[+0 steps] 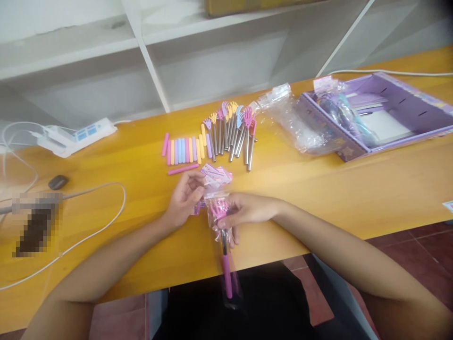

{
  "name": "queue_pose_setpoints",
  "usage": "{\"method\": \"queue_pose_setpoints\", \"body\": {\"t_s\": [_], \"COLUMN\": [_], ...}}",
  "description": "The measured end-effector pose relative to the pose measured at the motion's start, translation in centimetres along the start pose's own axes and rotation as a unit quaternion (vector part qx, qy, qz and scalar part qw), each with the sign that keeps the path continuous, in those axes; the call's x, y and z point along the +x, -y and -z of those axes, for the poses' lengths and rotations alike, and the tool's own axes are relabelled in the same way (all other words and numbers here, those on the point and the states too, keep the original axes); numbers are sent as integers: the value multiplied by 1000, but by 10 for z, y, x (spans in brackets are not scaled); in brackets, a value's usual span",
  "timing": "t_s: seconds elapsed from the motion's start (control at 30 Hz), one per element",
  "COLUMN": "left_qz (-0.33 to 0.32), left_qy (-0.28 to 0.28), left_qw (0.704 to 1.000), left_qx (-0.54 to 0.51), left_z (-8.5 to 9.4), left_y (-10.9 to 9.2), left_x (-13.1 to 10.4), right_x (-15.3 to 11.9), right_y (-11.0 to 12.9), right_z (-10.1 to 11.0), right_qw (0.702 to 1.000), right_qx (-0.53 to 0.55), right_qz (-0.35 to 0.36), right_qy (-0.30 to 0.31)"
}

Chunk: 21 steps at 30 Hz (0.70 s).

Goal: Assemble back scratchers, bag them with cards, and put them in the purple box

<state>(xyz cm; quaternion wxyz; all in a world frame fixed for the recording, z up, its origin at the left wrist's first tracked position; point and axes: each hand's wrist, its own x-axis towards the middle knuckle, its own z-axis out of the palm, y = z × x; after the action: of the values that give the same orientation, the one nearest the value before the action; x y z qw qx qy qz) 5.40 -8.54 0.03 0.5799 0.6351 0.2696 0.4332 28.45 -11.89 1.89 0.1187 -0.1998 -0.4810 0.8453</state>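
A pink hand-shaped scratcher [227, 274] lies inside a clear plastic bag, its handle hanging past the table's front edge. My right hand [244, 210] is closed round the bagged scratcher near its pink fingers. My left hand [187, 196] is at the bag's top end, fingers curled, beside a small pile of printed cards [220, 175]; what its fingertips hold, if anything, is too small to tell. Beyond the hands lie several metal-stemmed scratchers [231, 137] with coloured heads. Left of them is a row of coloured handle tubes [182, 151], with one pink tube [183, 169] lying crosswise.
Clear plastic bags [283, 118] lie beside an open purple box [406, 101] at the back right. A white power strip [85, 134], a dark small object [58, 182] and white cables are on the left. White shelving [219, 61] stands behind the table.
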Motion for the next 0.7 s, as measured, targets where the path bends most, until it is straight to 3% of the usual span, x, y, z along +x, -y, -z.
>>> {"method": "queue_pose_setpoints", "body": {"t_s": [0.2,0.33,0.4,0.47,0.53,0.6,0.7], "left_qz": [-7,-10,-12,-28,-45,-63,-98], "left_qy": [103,57,31,29,39,51,61], "left_qw": [993,998,998,998,996,993,986], "left_qx": [-49,19,44,53,67,89,124], "left_z": [2,-1,-3,-5,-7,-8,-7], "left_y": [1,3,4,5,6,7,9], "left_x": [-5,-11,-13,-14,-15,-16,-18], "right_x": [8,11,15,21,26,30,33], "right_y": [-5,-13,-18,-21,-23,-24,-26], "right_z": [-6,5,11,14,14,14,13], "right_qw": [999,1000,995,957,872,792,740], "right_qx": [2,-2,6,-50,-206,-377,-518], "right_qz": [-25,8,80,189,281,321,322], "right_qy": [22,21,-55,-215,-344,-356,-285]}}
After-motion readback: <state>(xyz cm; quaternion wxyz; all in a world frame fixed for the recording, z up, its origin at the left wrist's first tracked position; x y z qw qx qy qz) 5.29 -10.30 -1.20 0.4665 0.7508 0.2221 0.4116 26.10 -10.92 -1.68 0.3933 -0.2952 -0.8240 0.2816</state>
